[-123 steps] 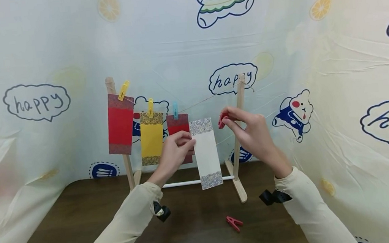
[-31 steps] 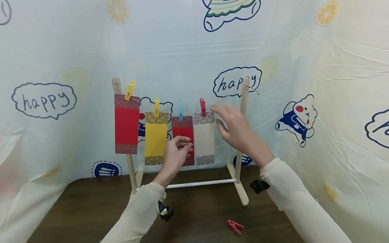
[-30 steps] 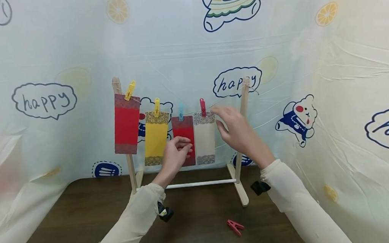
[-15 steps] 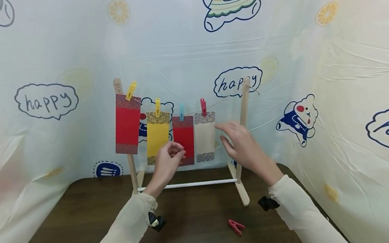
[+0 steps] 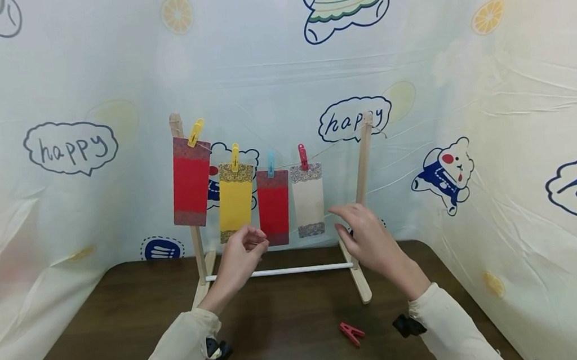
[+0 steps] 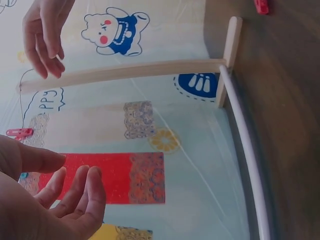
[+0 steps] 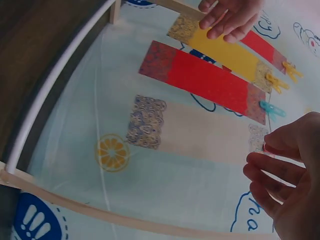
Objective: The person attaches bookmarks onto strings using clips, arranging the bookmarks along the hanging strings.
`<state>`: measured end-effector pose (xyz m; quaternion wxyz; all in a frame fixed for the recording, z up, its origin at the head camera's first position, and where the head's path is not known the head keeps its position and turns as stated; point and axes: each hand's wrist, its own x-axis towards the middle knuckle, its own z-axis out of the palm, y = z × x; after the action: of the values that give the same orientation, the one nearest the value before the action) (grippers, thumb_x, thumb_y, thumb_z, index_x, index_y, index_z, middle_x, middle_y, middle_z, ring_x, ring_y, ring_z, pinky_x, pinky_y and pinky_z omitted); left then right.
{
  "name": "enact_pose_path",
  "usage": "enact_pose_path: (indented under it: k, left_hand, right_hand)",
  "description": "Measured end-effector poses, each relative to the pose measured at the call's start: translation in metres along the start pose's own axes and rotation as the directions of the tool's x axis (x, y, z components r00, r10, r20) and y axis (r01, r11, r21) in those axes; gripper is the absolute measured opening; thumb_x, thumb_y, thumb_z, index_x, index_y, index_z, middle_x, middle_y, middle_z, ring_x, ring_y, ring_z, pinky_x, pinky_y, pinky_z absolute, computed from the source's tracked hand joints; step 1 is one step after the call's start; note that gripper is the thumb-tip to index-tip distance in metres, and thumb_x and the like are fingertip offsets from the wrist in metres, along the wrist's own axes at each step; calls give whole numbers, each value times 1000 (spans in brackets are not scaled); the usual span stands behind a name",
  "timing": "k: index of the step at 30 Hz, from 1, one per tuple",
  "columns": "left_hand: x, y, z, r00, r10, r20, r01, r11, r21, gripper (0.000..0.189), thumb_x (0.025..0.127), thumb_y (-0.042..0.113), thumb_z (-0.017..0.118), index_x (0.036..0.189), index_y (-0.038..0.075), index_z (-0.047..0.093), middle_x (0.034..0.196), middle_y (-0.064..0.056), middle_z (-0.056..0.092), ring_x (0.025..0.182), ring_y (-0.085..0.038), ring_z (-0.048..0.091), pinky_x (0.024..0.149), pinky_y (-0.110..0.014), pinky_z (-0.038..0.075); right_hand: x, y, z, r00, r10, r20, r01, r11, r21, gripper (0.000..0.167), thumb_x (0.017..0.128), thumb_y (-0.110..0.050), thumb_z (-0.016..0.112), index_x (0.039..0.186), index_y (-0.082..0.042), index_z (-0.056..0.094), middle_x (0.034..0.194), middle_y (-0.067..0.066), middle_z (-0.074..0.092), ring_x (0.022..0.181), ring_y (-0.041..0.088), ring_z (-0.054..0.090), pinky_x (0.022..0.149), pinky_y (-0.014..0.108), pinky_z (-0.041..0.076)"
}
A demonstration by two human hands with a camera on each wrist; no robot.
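Observation:
A string on a wooden stand bears a row of paper cards. At the left hangs a red card [image 5: 190,182] under a yellow clothespin [image 5: 196,133], then a yellow card [image 5: 235,198] under another yellow clothespin [image 5: 235,157]. A second red card [image 5: 274,206] hangs from a blue clothespin [image 5: 271,164], and a white card [image 5: 308,198] with patterned ends from a red clothespin [image 5: 303,157]. My left hand [image 5: 239,260], loosely curled and holding nothing, is in front of the yellow card's lower end. My right hand [image 5: 371,238] is right of the white card, fingers relaxed, holding nothing.
A loose red clothespin [image 5: 352,333] lies on the dark wooden table [image 5: 289,321]. The stand has a left post [image 5: 199,255], a right post [image 5: 364,163] and a white bottom rod [image 5: 300,269]. A printed curtain [image 5: 261,91] closes off the back and sides.
The white card, earlier in my left hand, now hangs under the red clothespin my right hand held. Both hands have come away from the string and lowered; the loose clothespin stays put.

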<state>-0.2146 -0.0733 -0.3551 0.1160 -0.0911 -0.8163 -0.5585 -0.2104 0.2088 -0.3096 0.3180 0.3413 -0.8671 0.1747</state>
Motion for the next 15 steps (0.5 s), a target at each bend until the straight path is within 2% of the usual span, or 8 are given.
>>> enact_pose_path:
  k: [3,7,11,15]
  left_hand:
    - [-4,-3,-1,1000,13,2,-13,1000,28,17,92,7,71,107,6,63,99,-8,68,83,-27,64,68,-28,57]
    - [-12,-7,-2,1000,27,-5,-26,997,73,18,90,6,72,106,6,63,98,-7,68,84,-23,64,73,-29,55]
    - [-20,-12,-3,1000,15,-6,-14,994,107,18,90,5,72,106,6,63,98,-5,68,88,-20,63,79,-31,54]
    - [-28,-17,-6,1000,8,-13,-6,992,126,18,90,5,73,104,8,63,98,-4,69,88,-18,64,76,-30,54]
  right_hand:
    - [-8,2,2,1000,19,9,-19,1000,-1,34,95,-5,65,129,-7,63,123,10,67,115,28,60,95,50,50]
    - [-18,3,5,999,42,26,-42,999,5,33,95,-5,65,128,-7,64,122,9,68,114,26,61,93,48,51]
    - [-30,3,9,997,62,41,-63,998,25,32,94,-4,66,126,-6,65,120,9,69,112,25,62,91,47,52]
    - [-41,4,12,995,83,50,-84,996,18,30,94,-6,66,124,-6,66,114,7,71,106,23,63,88,44,53]
